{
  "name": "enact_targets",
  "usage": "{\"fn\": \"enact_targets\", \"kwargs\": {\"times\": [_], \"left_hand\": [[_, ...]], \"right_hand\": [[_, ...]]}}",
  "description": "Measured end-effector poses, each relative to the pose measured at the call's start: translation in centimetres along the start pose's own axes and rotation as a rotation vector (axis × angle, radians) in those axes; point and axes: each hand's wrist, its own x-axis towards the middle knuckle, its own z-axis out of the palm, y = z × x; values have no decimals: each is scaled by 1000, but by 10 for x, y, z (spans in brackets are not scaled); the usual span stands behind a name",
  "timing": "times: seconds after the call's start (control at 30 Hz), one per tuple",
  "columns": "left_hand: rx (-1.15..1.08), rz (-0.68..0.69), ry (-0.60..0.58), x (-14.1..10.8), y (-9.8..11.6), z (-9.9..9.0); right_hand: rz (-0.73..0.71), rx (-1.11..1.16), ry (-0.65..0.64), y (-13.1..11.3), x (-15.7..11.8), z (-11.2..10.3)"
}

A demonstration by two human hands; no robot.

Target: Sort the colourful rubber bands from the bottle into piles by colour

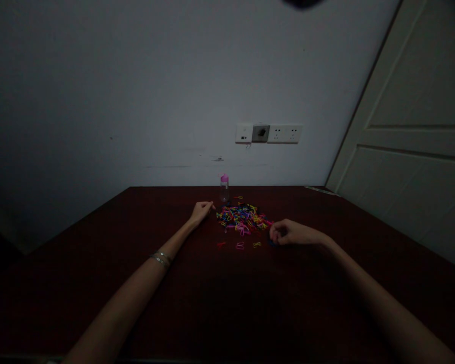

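Note:
A heap of small elastic bands (242, 216) in many colours lies on the dark red-brown table. My left hand (201, 211) rests on the tabletop just left of the heap, fingers curled in, with nothing visible in them. At the heap's right front, my right hand (288, 232) reaches down with bent fingers pinched at dark blue elastic bands (273, 243) on the table; the fingers partly hide them. In a row in front of the heap lie red bands (221, 245), pink bands (240, 245) and yellow bands (257, 244).
Behind the heap stands a clear bottle (224, 191) with a pink cap. A pale wall with a row of sockets (269, 133) rises at the table's (212, 303) far edge. A white panelled door (413, 146) stands on the right.

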Motion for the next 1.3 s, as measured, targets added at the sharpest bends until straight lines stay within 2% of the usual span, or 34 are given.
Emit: {"fn": "enact_targets", "kwargs": {"times": [0.13, 0.27, 0.37, 0.5, 0.63, 0.77, 0.87, 0.97, 1.17, 1.3], "left_hand": [[89, 38, 47, 0, 2, 0], [225, 138, 87, -2, 5, 0], [332, 212, 34, -6, 10, 6], [412, 294, -156, -17, 30, 26], [449, 421, -498, -31, 60, 56], [527, 475, -644, -38, 78, 82], [590, 514, -671, -37, 79, 94], [641, 520, -647, -32, 75, 101], [687, 542, -666, -28, 70, 107], [634, 541, -652, -30, 73, 106]], "right_hand": [[19, 11, 29, 10, 3, -4], [14, 55, 196, 25, 5, -10], [36, 49, 316, 39, 8, -13], [63, 21, 366, 53, 10, -14], [71, -17, 388, 56, 10, -14], [64, -57, 378, 52, 9, -13], [62, -80, 367, 49, 8, -12], [65, -81, 363, 50, 8, -12], [63, -85, 376, 56, 11, -12], [60, -82, 385, 55, 11, -11]]}}
